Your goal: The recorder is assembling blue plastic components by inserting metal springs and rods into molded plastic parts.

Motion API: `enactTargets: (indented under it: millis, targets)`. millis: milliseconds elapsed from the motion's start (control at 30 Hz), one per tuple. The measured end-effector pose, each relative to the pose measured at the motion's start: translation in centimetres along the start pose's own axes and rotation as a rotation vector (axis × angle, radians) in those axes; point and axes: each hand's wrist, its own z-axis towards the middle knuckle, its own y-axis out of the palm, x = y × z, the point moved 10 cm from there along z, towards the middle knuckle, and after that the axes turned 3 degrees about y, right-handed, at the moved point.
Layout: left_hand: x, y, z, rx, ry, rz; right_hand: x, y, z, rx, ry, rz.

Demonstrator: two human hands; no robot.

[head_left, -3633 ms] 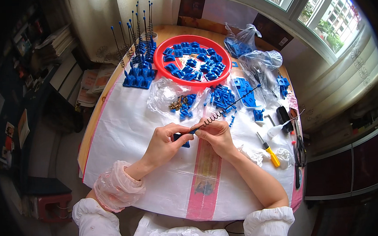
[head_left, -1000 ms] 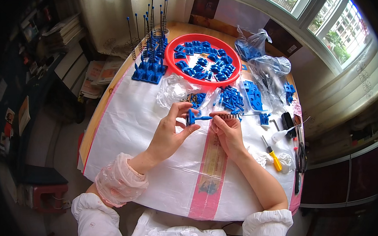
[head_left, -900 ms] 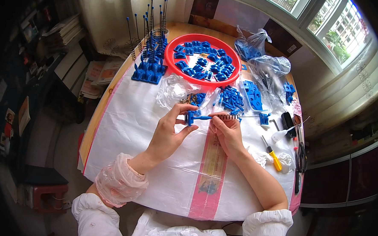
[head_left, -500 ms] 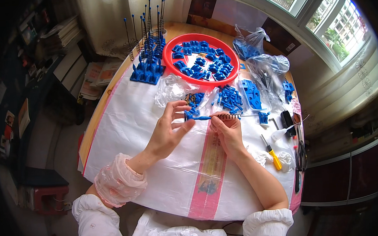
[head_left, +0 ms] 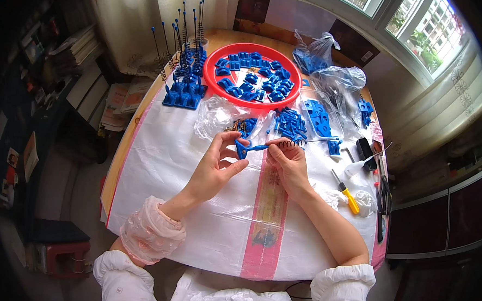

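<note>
My right hand (head_left: 289, 167) pinches a blue plastic rod where it meets a dark coil spring (head_left: 291, 143). The rod lies level above the table. At its left end sits a flared blue plastic piece (head_left: 242, 149), which the thumb and fingers of my left hand (head_left: 215, 165) hold at its upper and lower edges. From the spring a thin wire runs right toward a small blue block (head_left: 334, 147); whether the block sits on the wire or on the table, I cannot tell.
A red round tray (head_left: 210, 86) holds several blue parts. Left of it stand blue blocks (head_left: 183, 93) with upright springs and rods. Piles of blue pins (head_left: 290, 123), a clear box of flat blue parts (head_left: 318, 118) and plastic bags (head_left: 217, 116) lie beyond my hands. A yellow-handled screwdriver (head_left: 352, 202) lies right.
The flared blue piece has turned, so its wide triangular side now shows. My left fingers have shifted slightly around it, while my right hand keeps its pinch.
</note>
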Motion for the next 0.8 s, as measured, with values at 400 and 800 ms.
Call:
enactTargets:
  millis: [400, 800]
  targets:
    - [-1.8, 0.0, -0.1, 0.008, -0.126, -0.076, -0.5, -0.2, 0.0, 0.005, -0.051, -0.047]
    - [0.5, 0.0, 0.0, 0.008, 0.008, 0.176, -0.1, -0.3, 0.0, 0.020, -0.002, -0.002]
